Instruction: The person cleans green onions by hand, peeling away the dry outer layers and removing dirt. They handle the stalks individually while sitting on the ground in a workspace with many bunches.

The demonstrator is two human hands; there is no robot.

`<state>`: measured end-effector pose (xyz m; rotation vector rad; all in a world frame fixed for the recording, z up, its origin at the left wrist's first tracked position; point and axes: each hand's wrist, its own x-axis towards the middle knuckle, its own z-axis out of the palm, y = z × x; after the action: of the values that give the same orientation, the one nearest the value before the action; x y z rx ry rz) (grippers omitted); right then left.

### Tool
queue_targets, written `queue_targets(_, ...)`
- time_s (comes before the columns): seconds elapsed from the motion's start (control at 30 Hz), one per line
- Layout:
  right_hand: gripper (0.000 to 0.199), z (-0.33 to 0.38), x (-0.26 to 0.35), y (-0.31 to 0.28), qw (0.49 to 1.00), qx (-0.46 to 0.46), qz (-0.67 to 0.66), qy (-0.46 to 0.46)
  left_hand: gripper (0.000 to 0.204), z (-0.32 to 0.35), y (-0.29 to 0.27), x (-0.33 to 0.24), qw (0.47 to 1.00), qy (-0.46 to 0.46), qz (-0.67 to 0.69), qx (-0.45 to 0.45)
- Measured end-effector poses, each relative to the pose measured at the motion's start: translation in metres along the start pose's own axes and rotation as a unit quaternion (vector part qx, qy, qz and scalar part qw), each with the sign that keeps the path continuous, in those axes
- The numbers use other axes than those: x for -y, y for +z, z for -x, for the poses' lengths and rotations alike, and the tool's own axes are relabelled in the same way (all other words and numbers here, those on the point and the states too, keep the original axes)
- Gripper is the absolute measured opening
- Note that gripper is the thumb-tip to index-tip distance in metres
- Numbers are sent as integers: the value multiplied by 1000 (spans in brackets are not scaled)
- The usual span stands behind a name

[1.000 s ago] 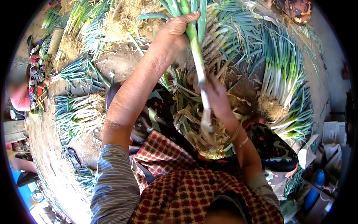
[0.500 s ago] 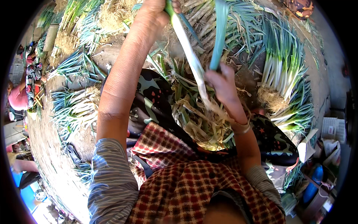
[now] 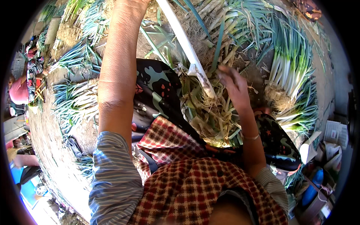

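Observation:
A long green onion [image 3: 183,37] slants down from the top edge, its white shaft bare and a scrap of peeled skin hanging partway along. Dirt marks and short roots show at its lower end. My left hand [image 3: 137,3] is at that top edge beside the upper shaft; its fingers lie outside the picture, but the stalk stays held up there. Right of the root end, my right hand [image 3: 235,85] is open, fingers loosely apart and holding nothing. A green leaf [image 3: 218,47] is just above its fingertips. Under the onion lies a heap of stripped leaves and skins [image 3: 210,122], between my knees.
Bundled green onions [image 3: 288,67] lie roots toward me at the right, with more piles [image 3: 77,99] at the left and far side. A white crate [image 3: 335,133] and blue bottle [image 3: 313,185] are at the right rim. Another person [image 3: 20,90] sits far left.
My left hand has moved up and left with the green onion, mostly leaving view. My right hand has let go of the green leaf, opened and come away from the stalk.

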<state>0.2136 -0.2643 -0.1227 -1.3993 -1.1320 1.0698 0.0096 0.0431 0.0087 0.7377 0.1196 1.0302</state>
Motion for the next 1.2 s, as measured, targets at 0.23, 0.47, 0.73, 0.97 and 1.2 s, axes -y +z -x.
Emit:
queue_targets(0.23, 56, -15, 52, 44, 979, 170, -55, -99, 44, 9, 5, 3, 999, -19, 30, -5)
queue_targets(0.47, 46, -23, 58, 49, 886, 288, -358, 60, 48, 6, 4, 9, 999, -14, 45, 25)
queue_targets(0.73, 23, -33, 64, 56, 989, 97, -30, -107, 48, 33, 57, 47, 981, 2, -100, -169)
queue_targets(0.97, 6, 64, 54, 25, 917, 17, 241, -317, 54, -8, -47, -21, 993, -20, 26, -117)
queue_targets(1.2, 22, 107, 126, 11, 780, 289, 531, -165, 52, -4, -82, -39, 968, 36, -76, -237)
